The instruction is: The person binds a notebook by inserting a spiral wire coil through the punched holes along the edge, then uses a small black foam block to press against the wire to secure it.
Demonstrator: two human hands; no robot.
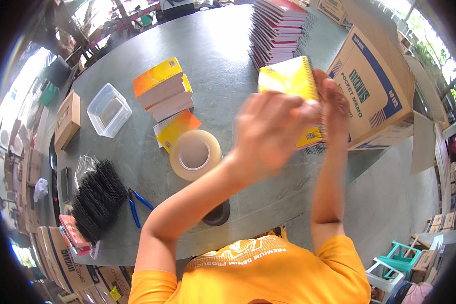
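yellow notebook [288, 78] upper right of frame | light, bendy cover, stiff wire spine | right hand [334, 104] pinches spine edge | left hand [268, 129] blurred, fingers curled on front, grip unclear | best held by spine

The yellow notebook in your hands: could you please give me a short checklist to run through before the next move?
1. Yellow notebook held by both hands: ok, left hand in front, right hand at its spiral edge.
2. Grip sharpness: cannot tell, the left hand is blurred.
3. Stack of red notebooks standing neatly behind: ok.
4. Cardboard box open beside the right hand: ok.
5. Tape roll lying flat on the table, apart from the hands: ok.
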